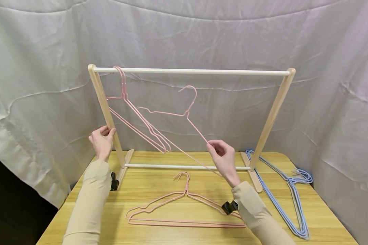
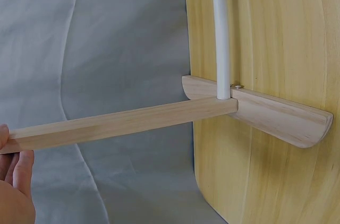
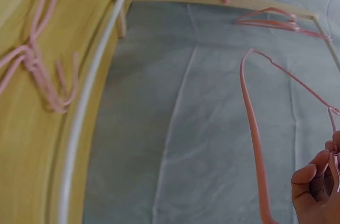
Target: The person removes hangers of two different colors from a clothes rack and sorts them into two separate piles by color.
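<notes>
My left hand (image 1: 101, 143) grips the left wooden post (image 1: 102, 97) of a hanging rack, thumb on the near side. In the left wrist view, fingers (image 2: 22, 173) show under that post. My right hand (image 1: 224, 159) pinches a pink wire hanger (image 1: 168, 113) by its right shoulder. This hanger is up in front of the rack, its hook below the white top rod (image 1: 202, 71) and apart from it. Pink hangers (image 1: 123, 81) hang from the rod's left end. More pink hangers (image 1: 187, 223) lie flat below my right hand, partly covered by the right sleeve.
Several blue hangers (image 1: 302, 233) lie stacked on the right of the wooden table (image 1: 153, 183), by the rack's right foot (image 1: 255, 178). A white lower rod (image 1: 171, 166) joins the posts. Grey curtain (image 1: 214, 37) surrounds the table at the back and sides.
</notes>
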Motion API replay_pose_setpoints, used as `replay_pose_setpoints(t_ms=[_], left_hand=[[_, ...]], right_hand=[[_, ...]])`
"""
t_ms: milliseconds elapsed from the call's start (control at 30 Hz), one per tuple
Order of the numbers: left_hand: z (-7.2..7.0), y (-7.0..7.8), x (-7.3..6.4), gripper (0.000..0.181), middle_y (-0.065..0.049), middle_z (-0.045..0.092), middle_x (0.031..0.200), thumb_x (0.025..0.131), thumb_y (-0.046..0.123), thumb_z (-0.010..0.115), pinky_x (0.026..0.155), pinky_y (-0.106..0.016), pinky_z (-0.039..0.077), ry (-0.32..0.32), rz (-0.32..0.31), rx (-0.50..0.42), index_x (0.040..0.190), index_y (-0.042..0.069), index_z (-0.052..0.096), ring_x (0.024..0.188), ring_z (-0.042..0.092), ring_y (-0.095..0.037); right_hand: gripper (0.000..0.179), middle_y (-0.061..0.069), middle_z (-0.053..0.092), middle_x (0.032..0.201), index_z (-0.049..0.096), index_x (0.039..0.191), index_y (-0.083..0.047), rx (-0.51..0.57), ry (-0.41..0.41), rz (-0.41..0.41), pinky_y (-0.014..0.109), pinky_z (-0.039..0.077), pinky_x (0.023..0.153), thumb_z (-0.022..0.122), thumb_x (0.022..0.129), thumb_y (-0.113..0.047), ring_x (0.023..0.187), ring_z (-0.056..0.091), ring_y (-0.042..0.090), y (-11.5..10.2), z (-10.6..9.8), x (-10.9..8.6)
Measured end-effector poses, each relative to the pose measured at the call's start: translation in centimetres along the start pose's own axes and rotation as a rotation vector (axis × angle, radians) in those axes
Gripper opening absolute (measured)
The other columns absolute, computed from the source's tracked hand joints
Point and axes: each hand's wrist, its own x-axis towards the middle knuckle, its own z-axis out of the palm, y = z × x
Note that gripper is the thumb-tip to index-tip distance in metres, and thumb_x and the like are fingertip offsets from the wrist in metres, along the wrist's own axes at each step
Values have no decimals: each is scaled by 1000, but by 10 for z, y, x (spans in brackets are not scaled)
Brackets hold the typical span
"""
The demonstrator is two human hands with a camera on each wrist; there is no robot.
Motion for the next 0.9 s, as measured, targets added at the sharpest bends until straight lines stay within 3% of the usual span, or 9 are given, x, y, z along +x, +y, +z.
replay_pose_setpoints(t_ms=[267,467,667,900], left_hand=[[0,-1,0,35,-23,70,121,95,21,69,106,-45,29,3,0,-4,123,0,70,126,37,-31],[0,-1,0,35,-23,70,122,96,21,69,106,-45,28,-1,-1,-8,123,0,70,125,37,-30],[1,-1,1,34,-23,70,121,95,20,69,105,-45,28,1,9,-7,123,0,70,125,38,-31],[1,-2,1,34,-23,70,121,95,21,69,105,-45,28,4,13,-7,123,0,71,125,38,-31]], right_hand=[[4,23,65,70,73,90,8,-163,63,-19,12,38,55,71,88,5,60,49,-2,13,-9,-17],[5,27,63,68,69,87,15,-200,74,-34,10,39,55,69,86,10,60,49,-2,-2,-15,-27],[5,25,61,67,70,87,15,-203,44,-35,13,41,53,68,86,11,58,48,-2,-3,-26,-35],[7,22,59,63,71,92,13,-203,-47,-2,16,42,51,68,86,12,55,47,1,9,-37,-43]])
